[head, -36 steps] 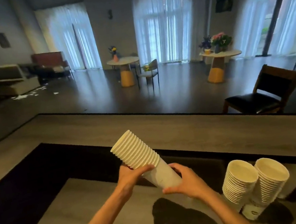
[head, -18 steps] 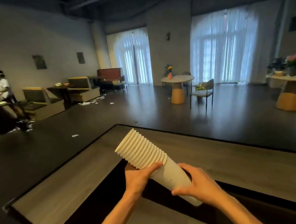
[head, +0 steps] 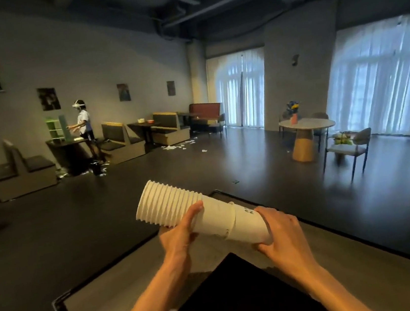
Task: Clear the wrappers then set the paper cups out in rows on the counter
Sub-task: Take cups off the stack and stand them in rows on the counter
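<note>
Tabletop: grey wood-grain tabletop (head: 126, 279) with a dark edge, its corner pointing away from the camera.
Room: dim café with dark floor, booth seats (head: 121, 138), round table (head: 305, 124), curtained windows; another person (head: 83, 123) stands far left.
Cup stack: white paper cup stack (head: 179, 207) held in the air above the tabletop corner.
Axis: nearly level, rims toward upper left, bases toward lower right.
End cup: end cup (head: 251, 225) partly slid out.
Writing: dark print on the end cup, unreadable.
Left hand: left hand (head: 178, 236), fingers wrapped around the stack's middle.
Right hand: right hand (head: 279, 234), fingers clasping the end cup.

Print on the end cup (head: 250, 224) half hidden behind the right hand (head: 280, 229), too blurred for reading.
</note>
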`<state>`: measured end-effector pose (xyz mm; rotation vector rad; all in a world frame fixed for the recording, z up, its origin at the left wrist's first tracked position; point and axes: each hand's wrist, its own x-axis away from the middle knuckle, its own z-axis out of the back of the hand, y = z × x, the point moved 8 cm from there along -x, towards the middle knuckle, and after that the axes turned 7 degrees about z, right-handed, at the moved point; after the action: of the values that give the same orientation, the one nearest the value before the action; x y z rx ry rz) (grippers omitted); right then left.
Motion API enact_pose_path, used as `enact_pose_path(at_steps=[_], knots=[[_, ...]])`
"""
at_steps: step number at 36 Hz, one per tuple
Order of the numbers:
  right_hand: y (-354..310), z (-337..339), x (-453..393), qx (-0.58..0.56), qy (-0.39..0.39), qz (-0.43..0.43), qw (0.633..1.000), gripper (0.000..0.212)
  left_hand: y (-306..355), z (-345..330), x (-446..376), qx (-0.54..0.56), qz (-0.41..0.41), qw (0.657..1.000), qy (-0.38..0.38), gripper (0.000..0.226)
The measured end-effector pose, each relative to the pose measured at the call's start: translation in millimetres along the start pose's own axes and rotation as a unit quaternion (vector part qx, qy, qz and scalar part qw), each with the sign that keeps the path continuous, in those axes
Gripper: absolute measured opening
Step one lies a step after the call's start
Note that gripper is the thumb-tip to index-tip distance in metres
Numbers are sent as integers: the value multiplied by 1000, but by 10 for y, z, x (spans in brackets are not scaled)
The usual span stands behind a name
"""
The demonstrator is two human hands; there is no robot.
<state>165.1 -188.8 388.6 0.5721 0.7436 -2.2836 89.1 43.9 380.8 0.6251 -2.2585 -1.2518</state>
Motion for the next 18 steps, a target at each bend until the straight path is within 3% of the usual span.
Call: enact_pose_path(at_steps=[5,9,12,18], knots=[[349,-411,-481,-65,-6,-64,996,80,206,323,-520,90,23,995,39,82],[674,-733,-816,-176,4,-136,975,85,250,389,-943,161,52,986,-12,103],[890,-1040,-1168,-208,32,-175,962,91,273,343,-1436,134,57,988,-47,116],[1052,-1351,-1539,-178,25,-206,962,105,-90,319,-1819,76,122,987,-79,108]])
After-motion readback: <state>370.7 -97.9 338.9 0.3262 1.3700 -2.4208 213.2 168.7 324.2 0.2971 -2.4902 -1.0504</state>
